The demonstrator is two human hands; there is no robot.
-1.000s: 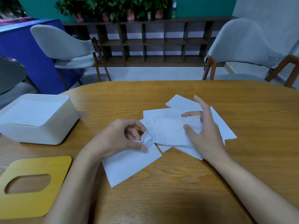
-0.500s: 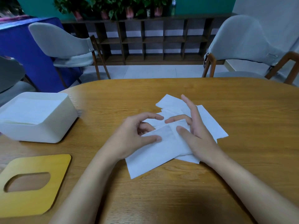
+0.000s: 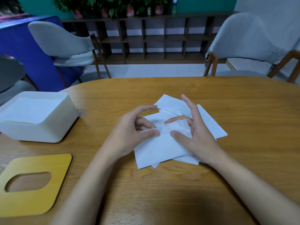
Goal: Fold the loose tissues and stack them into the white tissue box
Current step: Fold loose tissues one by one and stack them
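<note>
Top tissue (image 3: 159, 147): white, thin, faintly creased sheet, far edge turned up into a soft fold, near corner hanging past the sheets under it. Location: centre of the wooden table (image 3: 178, 192), on the loose tissues (image 3: 209, 122) (several flat white sheets, overlapping at skewed angles).

Left hand (image 3: 129, 135): thumb and curled fingers pinching the folded edge of the top tissue at its left end; index finger arched above.

Right hand (image 3: 196, 135): thumb pressing the top tissue, one bent finger behind the fold, remaining fingers stretched upward and spread; gripping the same fold.

White tissue box (image 3: 53, 127): rounded, lid off, at table's left, well apart from the sheets; a flat white stack inside.

Yellow lid (image 3: 53, 189): flat, oval slot, nearer than the box.
</note>
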